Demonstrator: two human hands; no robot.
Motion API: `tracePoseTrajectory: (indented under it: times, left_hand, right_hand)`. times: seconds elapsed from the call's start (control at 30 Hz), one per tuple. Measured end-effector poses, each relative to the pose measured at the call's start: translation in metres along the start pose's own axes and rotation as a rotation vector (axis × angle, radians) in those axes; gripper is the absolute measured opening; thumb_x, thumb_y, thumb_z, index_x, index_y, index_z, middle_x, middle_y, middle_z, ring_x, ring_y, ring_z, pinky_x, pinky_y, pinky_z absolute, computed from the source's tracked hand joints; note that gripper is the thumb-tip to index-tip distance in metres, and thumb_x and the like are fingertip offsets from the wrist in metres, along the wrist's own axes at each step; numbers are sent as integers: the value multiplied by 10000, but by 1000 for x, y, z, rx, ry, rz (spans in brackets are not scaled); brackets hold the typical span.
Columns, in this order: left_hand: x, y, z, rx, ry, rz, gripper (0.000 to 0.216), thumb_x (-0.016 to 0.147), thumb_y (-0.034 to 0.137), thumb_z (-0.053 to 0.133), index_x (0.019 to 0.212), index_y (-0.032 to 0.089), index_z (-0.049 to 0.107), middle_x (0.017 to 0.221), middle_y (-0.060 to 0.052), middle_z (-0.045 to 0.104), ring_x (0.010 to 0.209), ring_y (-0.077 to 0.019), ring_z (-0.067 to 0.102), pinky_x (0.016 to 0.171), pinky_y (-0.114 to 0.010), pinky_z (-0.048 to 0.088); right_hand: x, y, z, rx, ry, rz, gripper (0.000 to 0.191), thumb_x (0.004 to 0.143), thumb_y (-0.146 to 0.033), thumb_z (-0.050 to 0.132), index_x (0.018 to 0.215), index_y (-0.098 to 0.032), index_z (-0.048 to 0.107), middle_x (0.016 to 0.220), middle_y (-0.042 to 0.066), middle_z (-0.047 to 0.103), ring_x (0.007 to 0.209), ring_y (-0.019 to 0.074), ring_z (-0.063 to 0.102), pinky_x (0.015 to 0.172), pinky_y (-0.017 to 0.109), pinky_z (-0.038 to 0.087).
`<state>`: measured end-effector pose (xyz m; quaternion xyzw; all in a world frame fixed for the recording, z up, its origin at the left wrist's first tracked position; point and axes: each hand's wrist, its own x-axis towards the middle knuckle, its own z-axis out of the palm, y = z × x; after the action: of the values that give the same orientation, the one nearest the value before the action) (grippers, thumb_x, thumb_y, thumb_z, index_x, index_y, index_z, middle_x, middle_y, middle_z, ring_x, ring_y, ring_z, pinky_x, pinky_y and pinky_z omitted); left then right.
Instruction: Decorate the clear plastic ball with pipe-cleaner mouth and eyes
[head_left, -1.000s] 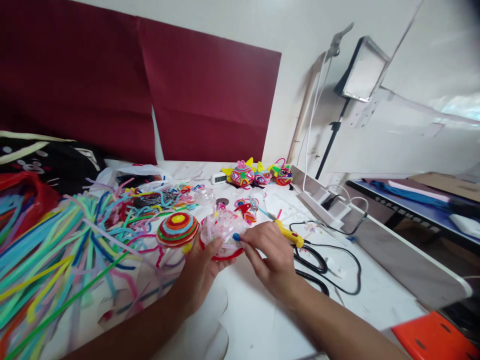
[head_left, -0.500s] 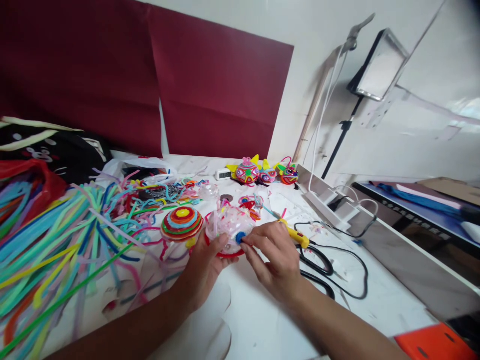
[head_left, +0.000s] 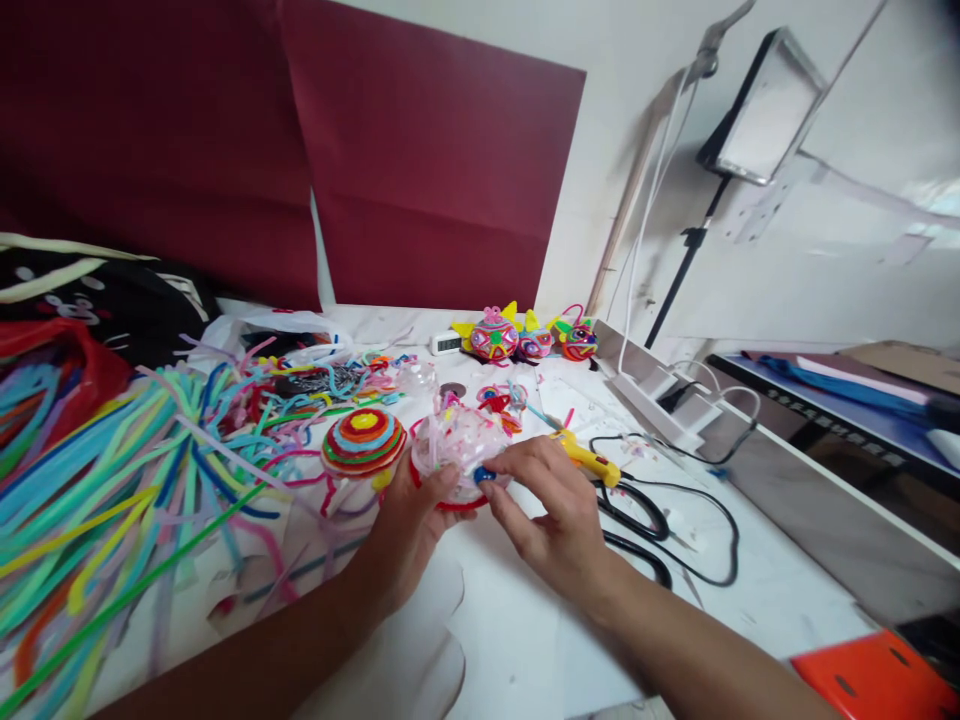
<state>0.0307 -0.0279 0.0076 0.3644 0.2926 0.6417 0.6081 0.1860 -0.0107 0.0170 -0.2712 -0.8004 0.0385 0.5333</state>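
My left hand (head_left: 409, 535) is closed around a clear plastic dome (head_left: 459, 440) with a red rim and small pink and white bits showing on or through it. A small round blue piece (head_left: 484, 475) lies against the dome's near side. The thumb and forefinger of my right hand (head_left: 555, 510) pinch its right edge. Just left of the dome rests another dome wrapped in striped pipe cleaners (head_left: 364, 442), yellow at the top. Right behind my right hand lies a yellow glue gun (head_left: 592, 462), partly hidden.
Piles of coloured pipe cleaners (head_left: 150, 470) cover the left side. Several decorated fish-like balls (head_left: 495, 335) stand at the back beside a small white timer (head_left: 446, 344). A black cable (head_left: 724, 500) loops on the right near a power strip (head_left: 667, 400). Black-handled scissors (head_left: 645, 510) lie below the glue gun.
My right fingertips have shifted slightly on the blue piece, which now looks darker and a little more tilted. My left hand keeps its hold on the dome. The view has moved slightly.
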Motion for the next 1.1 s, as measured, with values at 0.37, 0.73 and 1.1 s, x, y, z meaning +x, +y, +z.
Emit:
tracePoseTrajectory:
  times: [0.37, 0.73, 1.1]
  left_hand:
    - [1, -2, -4, 73, 28, -28, 475, 768, 314, 736, 1191, 274, 523, 1006, -29, 651, 858, -194, 631, 613, -276, 516]
    - [2, -4, -5, 97, 49, -5, 400, 761, 313, 741, 1099, 256, 535, 943, -9, 615, 748, -144, 561, 523, -232, 462]
    - [-1, -4, -3, 41, 54, -33, 519, 755, 345, 740, 1213, 266, 508, 1046, -31, 630, 820, -173, 605, 575, -265, 494]
  right_hand:
    - [3, 2, 0, 237, -13, 135, 109, 878, -150, 633, 955, -218, 667, 859, 49, 666, 809, 183, 621, 744, 348, 506]
    - [3, 6, 3, 153, 104, 336, 408, 754, -223, 752, 1117, -236, 565, 1107, 73, 591, 1052, 234, 542, 894, 410, 449]
    - [13, 9, 8, 1043, -59, 799, 704, 601, -282, 875, 1161, -256, 449, 833, -35, 583, 740, 140, 611, 702, 283, 509]
